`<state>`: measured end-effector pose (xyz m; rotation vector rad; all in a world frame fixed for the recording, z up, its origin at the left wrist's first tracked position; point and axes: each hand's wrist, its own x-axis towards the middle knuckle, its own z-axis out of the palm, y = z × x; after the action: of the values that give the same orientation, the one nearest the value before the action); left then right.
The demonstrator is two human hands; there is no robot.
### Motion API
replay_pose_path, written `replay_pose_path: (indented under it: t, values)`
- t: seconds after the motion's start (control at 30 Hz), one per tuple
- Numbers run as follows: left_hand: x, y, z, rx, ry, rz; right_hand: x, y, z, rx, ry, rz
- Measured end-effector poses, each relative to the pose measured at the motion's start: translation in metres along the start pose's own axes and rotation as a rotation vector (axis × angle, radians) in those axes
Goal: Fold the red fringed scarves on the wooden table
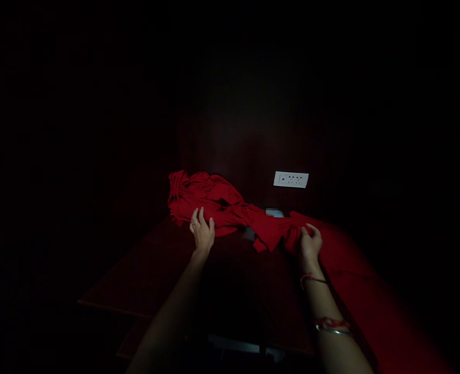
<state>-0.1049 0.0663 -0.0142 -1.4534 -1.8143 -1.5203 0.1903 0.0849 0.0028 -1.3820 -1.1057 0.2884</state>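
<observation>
Head cam view is super dark, but you can make out a bunched-up red cloth point(198, 195) lying across the far part of the desk point(140, 275). Left hand point(203, 235) has its fingers spread apart, ring point(194, 223) on one of them, resting against the near edge of the bunch. Right hand point(311, 242) looks pinched on the cloth's stretched-out right end, thumb and fingers together. Another flat red piece point(373, 291) runs along the right side, beside that forearm. White socket plate point(291, 179) sits on the wall behind.
</observation>
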Motion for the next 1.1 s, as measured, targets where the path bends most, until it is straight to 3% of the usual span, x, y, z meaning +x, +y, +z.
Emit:
replay_pose_path:
  t: [0.07,0.1,0.23,0.37,0.5,0.57,0.67,0.8,0.87,0.9,0.97,1.1]
  values:
    - [-0.002,0.001,0.003,0.032,-0.034,0.005,-0.016,-0.011,0.007,-0.1,0.019,-0.05]
    - [-0.003,0.001,0.005,0.05,-0.06,0.015,-0.026,-0.018,0.011,-0.168,-0.012,-0.161]
    - [-0.007,-0.002,0.014,0.144,-0.254,0.055,-0.061,-0.045,0.029,-0.567,-0.277,-0.493]
    - [-0.008,-0.009,0.019,0.249,-0.418,0.012,-0.075,-0.046,0.043,-0.861,-0.521,-0.578]
    - [-0.005,-0.014,0.018,0.318,-0.456,0.02,-0.073,-0.042,0.05,-0.954,-0.657,-0.535]
    - [-0.004,-0.014,0.016,0.342,-0.425,0.003,-0.063,-0.041,0.048,-0.861,-0.632,-0.455]
    - [-0.001,-0.012,0.011,0.355,-0.306,-0.037,-0.031,-0.034,0.033,-0.427,-0.453,-0.282]
    - [0.004,-0.006,0.005,0.361,-0.12,-0.045,0.022,-0.011,-0.005,0.259,0.204,0.141]
    - [0.005,-0.004,0.005,0.351,-0.092,-0.022,0.038,-0.002,-0.022,0.37,0.425,0.189]
    - [0.005,-0.004,0.006,0.342,-0.106,-0.003,0.04,0.0,-0.028,0.343,0.46,0.16]
    - [0.004,-0.006,0.009,0.327,-0.209,0.049,0.034,-0.003,-0.032,0.135,0.375,0.067]
    - [0.001,-0.012,0.013,0.339,-0.55,0.119,-0.006,-0.029,-0.018,-0.527,-0.095,-0.118]
